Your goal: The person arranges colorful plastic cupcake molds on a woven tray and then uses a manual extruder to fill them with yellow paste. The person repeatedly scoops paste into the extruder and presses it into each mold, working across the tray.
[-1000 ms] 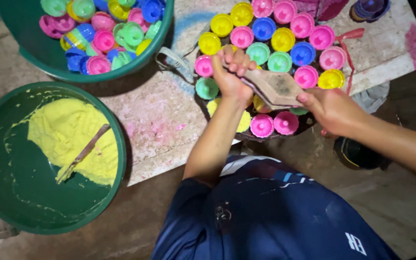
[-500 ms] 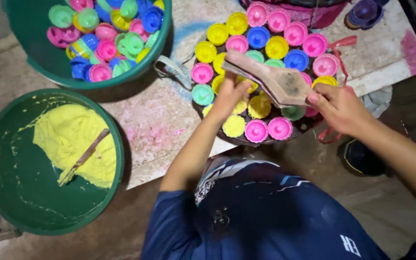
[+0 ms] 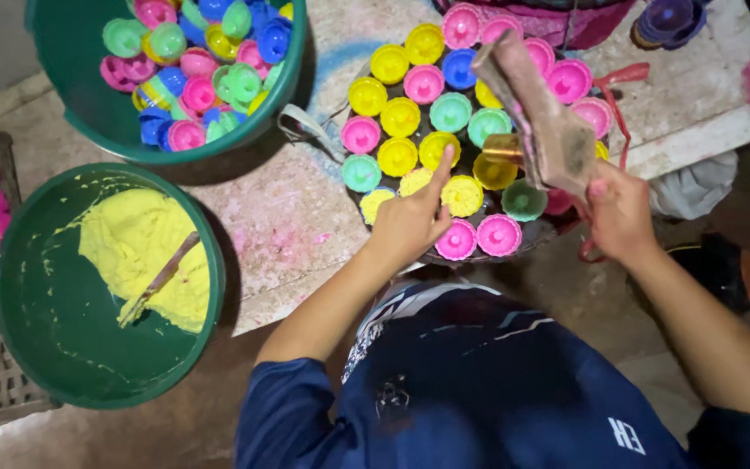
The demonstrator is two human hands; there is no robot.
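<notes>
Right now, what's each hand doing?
Left hand: fingers loosely curled, holding nothing, fingertip on a yellow-filled mould.
Right hand: closed on a wooden tool.

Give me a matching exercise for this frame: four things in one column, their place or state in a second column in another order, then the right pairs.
Things:
1. wooden block
2. stick
3. loose moulds
4. left hand

Place or state:
A. lying in yellow paste in the lower green basin
B. heaped in the upper green basin
C. held up by the right hand over the tray of moulds
D. finger stretched out at a yellow-filled mould

Pairs: 1-C, 2-A, 3-B, 4-D
</notes>
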